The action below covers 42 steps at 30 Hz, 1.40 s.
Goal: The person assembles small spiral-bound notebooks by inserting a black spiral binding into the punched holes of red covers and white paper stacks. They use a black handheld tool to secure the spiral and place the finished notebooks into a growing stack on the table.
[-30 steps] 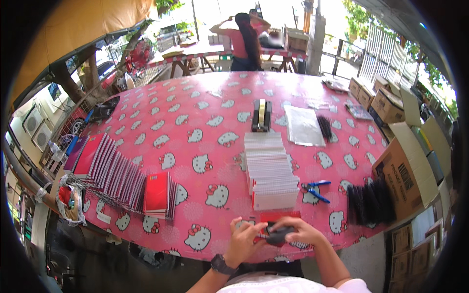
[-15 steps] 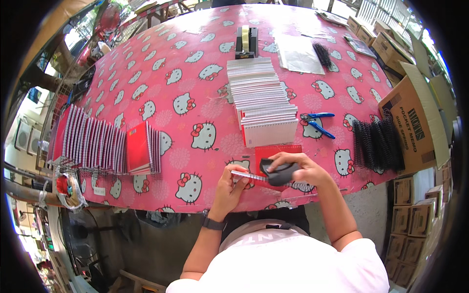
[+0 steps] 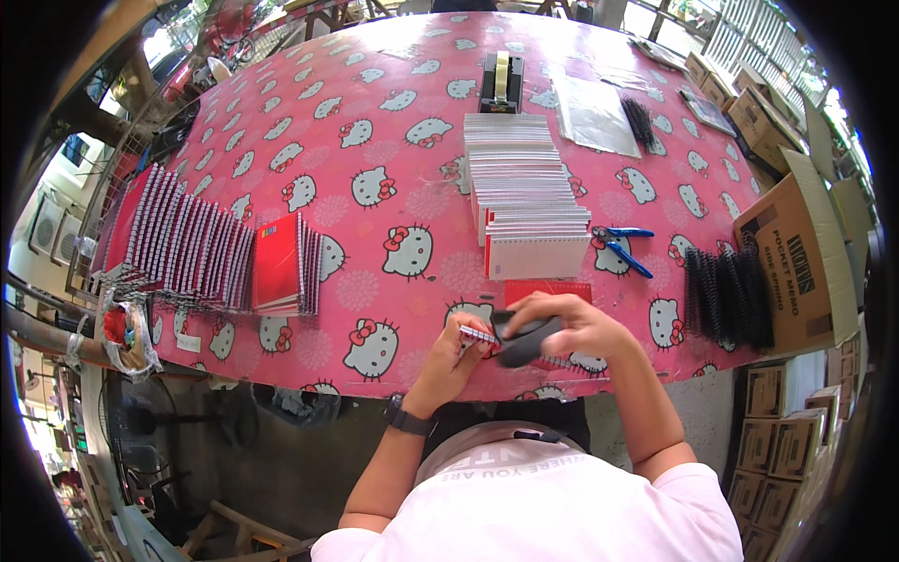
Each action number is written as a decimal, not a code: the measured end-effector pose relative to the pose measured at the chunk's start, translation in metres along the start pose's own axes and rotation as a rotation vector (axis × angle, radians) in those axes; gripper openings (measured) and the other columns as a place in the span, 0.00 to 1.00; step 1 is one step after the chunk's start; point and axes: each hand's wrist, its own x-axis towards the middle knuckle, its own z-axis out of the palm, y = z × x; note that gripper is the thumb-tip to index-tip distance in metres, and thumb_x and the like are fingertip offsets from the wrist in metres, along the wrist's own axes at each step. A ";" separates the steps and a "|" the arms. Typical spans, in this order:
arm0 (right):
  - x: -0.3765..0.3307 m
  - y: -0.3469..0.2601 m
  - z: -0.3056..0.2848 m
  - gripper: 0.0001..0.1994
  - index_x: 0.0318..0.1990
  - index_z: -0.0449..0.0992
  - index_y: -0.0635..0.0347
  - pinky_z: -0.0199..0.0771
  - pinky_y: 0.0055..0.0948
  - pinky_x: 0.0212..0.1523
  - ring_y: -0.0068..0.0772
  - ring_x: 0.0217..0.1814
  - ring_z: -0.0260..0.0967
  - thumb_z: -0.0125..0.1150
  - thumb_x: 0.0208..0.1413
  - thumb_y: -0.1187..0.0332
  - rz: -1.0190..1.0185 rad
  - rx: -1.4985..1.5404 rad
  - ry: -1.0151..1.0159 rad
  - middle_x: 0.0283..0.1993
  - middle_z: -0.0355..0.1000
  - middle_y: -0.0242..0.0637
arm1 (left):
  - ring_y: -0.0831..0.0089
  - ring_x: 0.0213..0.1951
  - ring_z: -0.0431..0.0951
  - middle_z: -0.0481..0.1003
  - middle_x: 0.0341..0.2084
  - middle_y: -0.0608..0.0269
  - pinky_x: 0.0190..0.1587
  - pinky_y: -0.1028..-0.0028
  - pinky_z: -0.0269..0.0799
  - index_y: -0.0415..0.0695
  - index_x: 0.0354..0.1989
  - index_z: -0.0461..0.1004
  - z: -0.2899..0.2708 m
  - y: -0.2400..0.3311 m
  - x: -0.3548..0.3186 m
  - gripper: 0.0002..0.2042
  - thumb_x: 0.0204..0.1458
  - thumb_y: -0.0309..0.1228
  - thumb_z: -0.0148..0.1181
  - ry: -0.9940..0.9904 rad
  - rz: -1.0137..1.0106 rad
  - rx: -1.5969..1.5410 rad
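My left hand [image 3: 456,354] pinches the left end of a small red-covered notepad [image 3: 546,291] lying at the near edge of the table. My right hand [image 3: 568,323] is closed around a dark grey hand tool [image 3: 521,343] pressed along the notepad's near edge, where a wire spiral shows. The pad's red cover sticks out beyond my right hand. Just past it stands a long row of white spiral notepads [image 3: 526,192] running away from me.
Blue-handled pliers [image 3: 622,245] lie right of the row. Black spiral coils [image 3: 727,297] sit at the right, beside open cardboard boxes [image 3: 799,251]. Red notebooks [image 3: 283,263] and a fanned row of them [image 3: 178,237] lie left. A tape dispenser [image 3: 501,79] stands farther back on the pink patterned tablecloth [image 3: 375,140].
The view has tilted down from the far table toward my lap. My hands stay on the notepad and tool at the table's near edge.
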 end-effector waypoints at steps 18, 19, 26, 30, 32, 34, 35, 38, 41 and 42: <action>-0.102 0.045 -0.014 0.33 0.48 0.73 0.58 0.57 0.45 0.61 0.53 0.62 0.57 0.75 0.33 0.51 0.098 -0.726 0.762 0.61 0.62 0.52 | 0.83 0.32 0.66 0.67 0.31 0.71 0.36 0.82 0.65 0.40 0.44 0.72 0.003 0.032 0.007 0.10 0.64 0.31 0.46 0.116 -0.196 -0.090; -0.107 0.058 -0.014 0.33 0.48 0.73 0.57 0.57 0.45 0.60 0.54 0.61 0.57 0.76 0.31 0.53 0.170 -0.835 0.778 0.61 0.62 0.52 | 0.84 0.31 0.66 0.67 0.30 0.72 0.36 0.82 0.65 0.40 0.43 0.73 0.004 0.032 0.012 0.10 0.64 0.31 0.47 0.123 -0.149 -0.085; -0.072 -0.004 -0.005 0.17 0.42 0.78 0.57 0.63 0.41 0.55 0.47 0.57 0.63 0.70 0.42 0.67 -0.116 -0.724 0.860 0.51 0.71 0.44 | 0.85 0.32 0.72 0.76 0.31 0.67 0.33 0.84 0.70 0.37 0.39 0.76 0.005 0.040 0.020 0.07 0.54 0.26 0.62 0.241 -0.095 -0.231; -0.022 -0.046 0.041 0.14 0.42 0.76 0.60 0.73 0.31 0.43 0.36 0.42 0.72 0.70 0.47 0.69 -0.310 -0.278 0.515 0.40 0.74 0.39 | 0.80 0.36 0.75 0.75 0.33 0.63 0.38 0.81 0.72 0.35 0.38 0.75 0.015 0.074 0.021 0.06 0.52 0.19 0.61 0.168 -0.111 -0.088; -0.014 -0.047 0.048 0.14 0.42 0.76 0.61 0.74 0.28 0.40 0.32 0.39 0.73 0.70 0.48 0.68 -0.273 -0.181 0.484 0.38 0.74 0.37 | 0.79 0.37 0.74 0.75 0.33 0.63 0.38 0.81 0.72 0.34 0.38 0.74 0.012 0.078 0.015 0.07 0.51 0.18 0.62 0.198 -0.083 -0.131; -0.010 -0.043 0.052 0.13 0.41 0.75 0.61 0.74 0.24 0.34 0.25 0.34 0.73 0.69 0.50 0.67 -0.264 -0.045 0.456 0.36 0.73 0.36 | 0.79 0.37 0.74 0.75 0.33 0.63 0.38 0.80 0.71 0.34 0.38 0.75 0.010 0.081 0.013 0.07 0.50 0.17 0.62 0.210 -0.026 -0.157; -0.009 -0.044 0.053 0.13 0.41 0.75 0.61 0.74 0.24 0.34 0.25 0.34 0.73 0.69 0.50 0.67 -0.247 -0.020 0.451 0.36 0.73 0.37 | 0.79 0.38 0.74 0.75 0.33 0.63 0.39 0.80 0.71 0.34 0.38 0.75 0.008 0.081 0.013 0.08 0.50 0.17 0.62 0.206 0.010 -0.162; -0.011 -0.044 0.056 0.13 0.39 0.73 0.63 0.73 0.24 0.34 0.25 0.34 0.72 0.69 0.50 0.67 -0.184 0.024 0.423 0.34 0.71 0.37 | 0.77 0.37 0.76 0.77 0.33 0.61 0.40 0.78 0.72 0.35 0.38 0.76 0.005 0.076 0.008 0.08 0.49 0.17 0.63 0.207 0.043 -0.162; -0.011 -0.043 0.056 0.13 0.38 0.72 0.65 0.73 0.25 0.33 0.30 0.33 0.71 0.68 0.51 0.67 -0.306 -0.161 0.483 0.33 0.69 0.39 | 0.78 0.37 0.75 0.76 0.33 0.61 0.40 0.79 0.71 0.36 0.38 0.75 0.009 0.073 0.009 0.08 0.49 0.17 0.63 0.201 0.056 -0.170; -0.011 -0.043 0.056 0.13 0.38 0.72 0.65 0.72 0.26 0.33 0.32 0.33 0.70 0.68 0.51 0.67 -0.314 -0.193 0.483 0.33 0.68 0.39 | 0.78 0.37 0.74 0.76 0.33 0.62 0.40 0.79 0.70 0.36 0.38 0.75 0.011 0.073 0.009 0.08 0.49 0.16 0.63 0.208 0.061 -0.170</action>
